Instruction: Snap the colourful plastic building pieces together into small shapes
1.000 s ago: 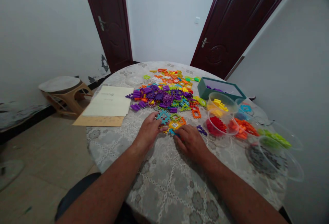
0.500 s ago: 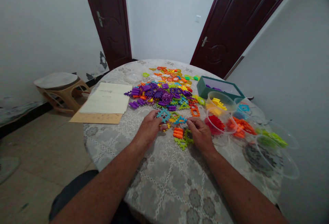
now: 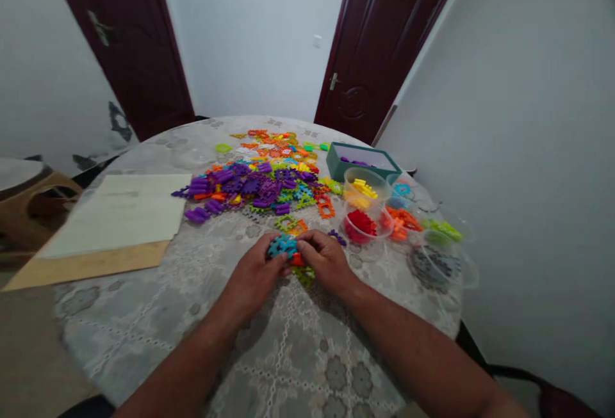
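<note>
Just below and left of the middle of the frame are the blue plastic pieces [image 3: 282, 246], bright, knobbly-edged and bunched close together. The left hand [image 3: 257, 272] grips them from the left and the right hand [image 3: 327, 261] from the right, at their right edge. Fingertips cover their outer parts, leaving the notched middle showing toward the camera; whether they interlock is too small to tell.

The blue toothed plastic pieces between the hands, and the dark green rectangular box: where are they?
Blue toothed plastic pieces [image 3: 283, 245]: head view, on their visible face.
Dark green rectangular box [image 3: 335, 164]: head view, on its left wall.
</note>
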Demonstrator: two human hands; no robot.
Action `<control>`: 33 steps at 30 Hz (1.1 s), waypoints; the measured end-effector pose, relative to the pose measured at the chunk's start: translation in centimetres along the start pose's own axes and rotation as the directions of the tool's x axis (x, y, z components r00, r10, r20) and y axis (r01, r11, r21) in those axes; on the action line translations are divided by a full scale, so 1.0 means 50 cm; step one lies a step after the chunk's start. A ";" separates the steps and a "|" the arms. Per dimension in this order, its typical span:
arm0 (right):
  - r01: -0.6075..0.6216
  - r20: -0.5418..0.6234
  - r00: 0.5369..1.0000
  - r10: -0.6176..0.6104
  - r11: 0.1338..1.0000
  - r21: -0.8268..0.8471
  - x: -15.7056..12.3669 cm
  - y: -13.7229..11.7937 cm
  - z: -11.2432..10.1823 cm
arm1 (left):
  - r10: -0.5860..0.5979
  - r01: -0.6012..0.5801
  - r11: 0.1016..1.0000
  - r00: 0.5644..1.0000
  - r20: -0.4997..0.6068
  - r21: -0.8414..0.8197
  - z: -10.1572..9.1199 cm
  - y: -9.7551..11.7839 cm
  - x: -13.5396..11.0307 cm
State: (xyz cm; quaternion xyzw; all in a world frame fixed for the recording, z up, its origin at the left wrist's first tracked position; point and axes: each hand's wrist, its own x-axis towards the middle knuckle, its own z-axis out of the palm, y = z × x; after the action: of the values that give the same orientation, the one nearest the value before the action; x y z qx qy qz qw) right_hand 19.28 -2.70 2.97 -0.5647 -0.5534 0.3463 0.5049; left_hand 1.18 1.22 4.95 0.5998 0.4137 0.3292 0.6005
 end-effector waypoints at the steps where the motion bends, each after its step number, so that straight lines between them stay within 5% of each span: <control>1: 0.019 -0.002 1.000 -0.019 0.999 -0.030 0.002 -0.003 -0.003 | -0.012 0.012 1.000 1.000 -0.002 -0.024 0.000 -0.001 0.000; 6: 0.214 0.010 0.973 -0.230 0.889 -0.406 0.005 -0.028 -0.045 | -0.124 0.098 0.953 0.989 -0.076 -0.287 -0.012 0.009 0.005; 9: 0.230 0.048 0.969 -0.242 0.816 -0.531 0.002 -0.042 -0.063 | -0.178 0.111 0.912 0.974 -0.139 -0.394 -0.022 0.015 0.007; 15: 0.089 0.102 0.993 -0.066 0.968 -0.236 -0.010 -0.043 -0.038 | -0.085 0.107 0.967 0.991 0.102 -0.232 -0.015 0.017 0.001; 22: -0.035 0.154 0.987 0.055 0.991 -0.130 -0.013 -0.057 -0.045 | -0.018 0.039 0.995 0.977 0.214 -0.095 0.002 0.025 -0.011; 25: -0.001 0.098 0.995 0.026 0.969 -0.247 -0.010 -0.110 -0.106 | 0.016 -0.011 1.000 0.975 0.220 -0.025 -0.004 0.019 -0.006; 28: 0.074 -0.002 0.996 -0.085 0.874 -0.481 0.009 -0.160 -0.220 | 0.075 -0.085 0.987 0.994 0.075 0.138 -0.017 0.010 0.004; 31: 0.022 -0.112 0.977 -0.182 0.606 -0.795 0.056 -0.180 -0.366 | 0.132 -0.104 0.947 0.989 -0.072 0.305 -0.029 0.006 0.014; 33: -0.187 -0.255 0.957 -0.140 0.376 -0.907 0.096 -0.177 -0.455 | 0.167 -0.121 0.928 0.981 -0.103 0.352 -0.033 0.007 0.018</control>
State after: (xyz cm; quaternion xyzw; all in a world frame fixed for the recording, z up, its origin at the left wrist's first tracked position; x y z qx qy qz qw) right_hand 39.18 -3.36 17.93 -0.8015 -0.5632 -0.1016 0.1732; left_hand 0.14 2.77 5.31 0.7015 0.4580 0.3336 0.4322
